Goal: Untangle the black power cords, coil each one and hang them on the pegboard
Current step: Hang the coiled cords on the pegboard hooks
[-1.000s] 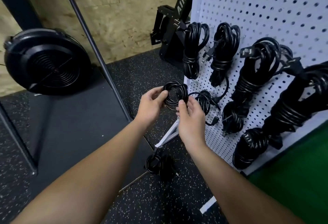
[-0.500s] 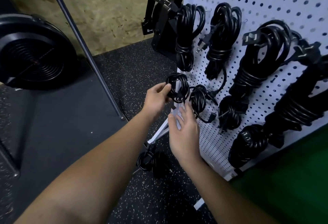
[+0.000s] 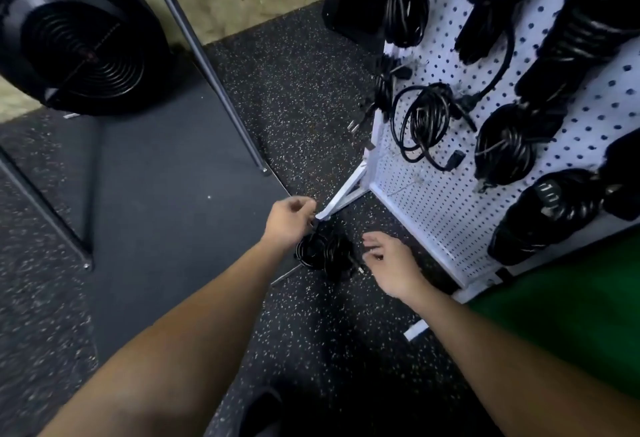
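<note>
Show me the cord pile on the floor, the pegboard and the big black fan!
cord pile (image 3: 325,253), head view, middle of the coils.
pegboard (image 3: 433,215), head view, bare lower panel.
fan (image 3: 83,42), head view, grille.

The pegboard (image 3: 446,215) stands at the right of the view, its lower corner resting on the floor (image 3: 298,97). Several coiled cords (image 3: 502,146) hang on its face in rows. A loosely coiled cord (image 3: 420,121) hangs near its left edge. On the floor, just before the pegboard's support leg (image 3: 346,194), lies a cord bundle (image 3: 325,253). The left hand (image 3: 289,220) is above the bundle's left side; the right hand (image 3: 389,263) is just right of it. A fan (image 3: 79,35) stands at far left, with a mat (image 3: 156,194) before it.
</note>
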Action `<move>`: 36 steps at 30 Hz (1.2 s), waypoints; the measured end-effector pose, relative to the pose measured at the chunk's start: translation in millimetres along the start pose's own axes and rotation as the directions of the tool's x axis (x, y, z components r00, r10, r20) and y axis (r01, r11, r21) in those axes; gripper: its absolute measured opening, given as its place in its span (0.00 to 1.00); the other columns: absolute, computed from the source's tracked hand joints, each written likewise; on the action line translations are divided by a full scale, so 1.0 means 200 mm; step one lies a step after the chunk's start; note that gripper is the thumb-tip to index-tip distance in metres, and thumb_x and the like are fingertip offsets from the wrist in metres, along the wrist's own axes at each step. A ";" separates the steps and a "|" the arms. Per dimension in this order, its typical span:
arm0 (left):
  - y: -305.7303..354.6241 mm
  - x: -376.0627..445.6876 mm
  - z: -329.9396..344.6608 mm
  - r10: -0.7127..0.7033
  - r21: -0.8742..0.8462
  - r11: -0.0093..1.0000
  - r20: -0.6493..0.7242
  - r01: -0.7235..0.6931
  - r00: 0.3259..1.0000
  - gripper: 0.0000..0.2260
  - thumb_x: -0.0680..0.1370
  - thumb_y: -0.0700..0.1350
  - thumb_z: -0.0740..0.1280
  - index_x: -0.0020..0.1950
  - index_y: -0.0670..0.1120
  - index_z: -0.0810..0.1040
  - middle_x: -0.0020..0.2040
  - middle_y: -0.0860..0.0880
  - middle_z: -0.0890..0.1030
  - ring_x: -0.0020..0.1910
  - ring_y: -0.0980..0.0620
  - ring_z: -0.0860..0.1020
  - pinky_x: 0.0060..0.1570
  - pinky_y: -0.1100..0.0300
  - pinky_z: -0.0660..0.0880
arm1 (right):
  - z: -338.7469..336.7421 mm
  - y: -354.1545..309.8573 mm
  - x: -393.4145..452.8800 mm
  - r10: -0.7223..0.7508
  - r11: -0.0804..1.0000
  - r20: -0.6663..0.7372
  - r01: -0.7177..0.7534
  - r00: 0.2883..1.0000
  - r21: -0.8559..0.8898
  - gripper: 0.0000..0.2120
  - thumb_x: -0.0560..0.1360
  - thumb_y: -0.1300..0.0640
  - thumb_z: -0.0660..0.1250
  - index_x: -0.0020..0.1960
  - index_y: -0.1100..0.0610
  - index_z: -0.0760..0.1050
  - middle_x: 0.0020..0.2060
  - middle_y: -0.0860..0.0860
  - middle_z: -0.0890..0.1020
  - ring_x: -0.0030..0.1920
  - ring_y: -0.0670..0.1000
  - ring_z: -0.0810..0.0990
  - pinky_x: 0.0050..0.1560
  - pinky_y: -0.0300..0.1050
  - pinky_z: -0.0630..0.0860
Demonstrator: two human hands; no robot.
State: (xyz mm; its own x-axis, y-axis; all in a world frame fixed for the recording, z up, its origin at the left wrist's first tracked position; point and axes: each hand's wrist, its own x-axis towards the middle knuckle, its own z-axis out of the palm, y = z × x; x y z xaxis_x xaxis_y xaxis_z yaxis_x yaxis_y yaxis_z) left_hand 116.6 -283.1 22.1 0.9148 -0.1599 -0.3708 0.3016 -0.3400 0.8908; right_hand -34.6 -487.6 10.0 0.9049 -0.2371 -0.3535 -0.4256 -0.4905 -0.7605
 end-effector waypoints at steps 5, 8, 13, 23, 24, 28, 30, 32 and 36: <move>-0.37 -0.06 -0.04 -0.085 0.329 0.939 -0.056 0.099 0.995 0.12 0.83 0.51 0.73 0.62 0.46 0.87 0.56 0.51 0.88 0.55 0.49 0.85 0.61 0.54 0.80 | 0.10 0.14 0.15 0.118 0.990 0.111 -0.109 0.987 -0.085 0.28 0.86 0.58 0.68 0.85 0.53 0.66 0.79 0.49 0.74 0.72 0.53 0.77 0.67 0.49 0.78; -0.49 -0.06 -0.02 -0.135 0.383 0.911 -0.072 0.152 0.988 0.17 0.84 0.51 0.73 0.69 0.43 0.82 0.60 0.48 0.86 0.56 0.47 0.84 0.61 0.54 0.79 | 0.18 0.19 0.26 0.154 0.986 0.143 -0.143 0.978 -0.083 0.30 0.88 0.56 0.66 0.87 0.51 0.60 0.81 0.48 0.71 0.73 0.54 0.76 0.62 0.46 0.76; -0.63 0.01 0.05 -0.149 0.427 0.886 -0.108 0.181 0.983 0.22 0.83 0.53 0.74 0.73 0.42 0.79 0.64 0.44 0.84 0.63 0.42 0.82 0.62 0.54 0.77 | 0.30 0.24 0.41 0.150 0.989 0.206 -0.148 0.967 -0.026 0.33 0.88 0.58 0.64 0.88 0.46 0.55 0.83 0.45 0.67 0.68 0.49 0.74 0.56 0.42 0.76; -0.78 0.11 0.08 -0.179 0.350 0.913 -0.114 0.208 0.977 0.15 0.72 0.50 0.77 0.54 0.57 0.75 0.56 0.50 0.83 0.50 0.43 0.85 0.54 0.41 0.85 | 0.36 0.35 0.40 0.127 0.992 0.110 -0.127 0.986 -0.006 0.13 0.82 0.56 0.76 0.66 0.55 0.85 0.59 0.48 0.87 0.58 0.49 0.85 0.68 0.51 0.82; -0.74 0.08 0.08 -0.170 0.349 0.916 -0.105 0.196 0.980 0.14 0.73 0.47 0.77 0.53 0.56 0.75 0.54 0.51 0.83 0.49 0.43 0.85 0.53 0.42 0.85 | 0.34 0.34 0.37 0.110 0.994 0.105 -0.110 0.988 -0.008 0.13 0.82 0.56 0.76 0.66 0.55 0.85 0.58 0.48 0.86 0.57 0.48 0.84 0.68 0.52 0.81; -0.62 -0.02 0.08 -0.093 0.372 0.920 -0.098 0.124 0.991 0.11 0.80 0.42 0.75 0.57 0.48 0.75 0.51 0.50 0.83 0.49 0.46 0.82 0.49 0.54 0.77 | 0.24 0.30 0.22 0.000 0.999 0.019 0.001 1.000 -0.036 0.12 0.83 0.55 0.75 0.65 0.56 0.84 0.55 0.46 0.80 0.55 0.45 0.81 0.62 0.43 0.79; -0.58 -0.04 0.07 -0.045 0.337 0.939 -0.086 0.071 0.995 0.11 0.80 0.43 0.76 0.55 0.51 0.75 0.50 0.51 0.84 0.49 0.46 0.82 0.49 0.52 0.78 | 0.17 0.28 0.15 -0.035 0.999 -0.025 0.034 0.999 -0.035 0.13 0.83 0.53 0.74 0.66 0.55 0.83 0.55 0.46 0.79 0.57 0.47 0.82 0.62 0.46 0.80; -0.51 -0.04 0.05 0.002 0.272 0.962 -0.056 0.013 0.998 0.11 0.80 0.43 0.77 0.52 0.54 0.75 0.49 0.52 0.85 0.48 0.45 0.84 0.50 0.46 0.83 | 0.09 0.25 0.09 -0.069 0.998 -0.085 0.068 0.994 -0.019 0.10 0.84 0.51 0.73 0.64 0.52 0.83 0.55 0.45 0.79 0.56 0.47 0.83 0.62 0.49 0.82; -0.27 -0.04 0.04 0.159 0.180 0.972 -0.038 -0.150 0.987 0.11 0.81 0.38 0.76 0.52 0.53 0.78 0.49 0.50 0.86 0.48 0.51 0.84 0.49 0.62 0.79 | -0.05 0.14 -0.01 -0.104 0.992 -0.254 0.119 0.962 0.045 0.05 0.84 0.51 0.72 0.59 0.47 0.79 0.53 0.46 0.81 0.52 0.46 0.83 0.57 0.48 0.84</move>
State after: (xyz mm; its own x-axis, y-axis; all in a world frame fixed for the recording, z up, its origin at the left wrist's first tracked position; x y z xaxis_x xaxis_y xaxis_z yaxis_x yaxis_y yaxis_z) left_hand 90.7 -271.3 -25.8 0.9606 -0.1769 -0.2143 0.1078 -0.4733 0.8743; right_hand -47.8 -509.7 -4.9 0.9127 -0.3899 -0.1222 -0.3138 -0.4772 -0.8209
